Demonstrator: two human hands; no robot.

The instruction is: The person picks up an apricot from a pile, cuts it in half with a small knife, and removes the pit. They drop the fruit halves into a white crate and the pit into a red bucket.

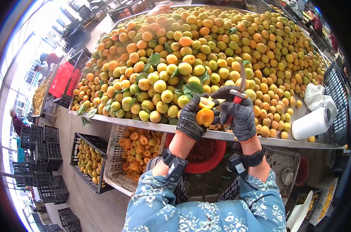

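My left hand (190, 119), in a dark grey knit glove, is closed around a cut apricot (205, 117) whose orange flesh faces up. A second piece of flesh shows just above it, near the fingertips. My right hand (242, 120), gloved alike, grips a small knife (237, 98) with a red handle and a curved blade pointing up and away. The right fingers are close beside the apricot. Both hands are over the front edge of a metal table (164, 126) heaped with whole apricots (160, 86) and some green leaves.
Below the table stand a white crate (110, 164) of apricot halves, a black crate (76, 154) of whole apricots and a red tub (210, 164). A white bottle (310, 123) lies at the table's right, by a white bag (318, 96). Stacked black crates (46, 145) are at left.
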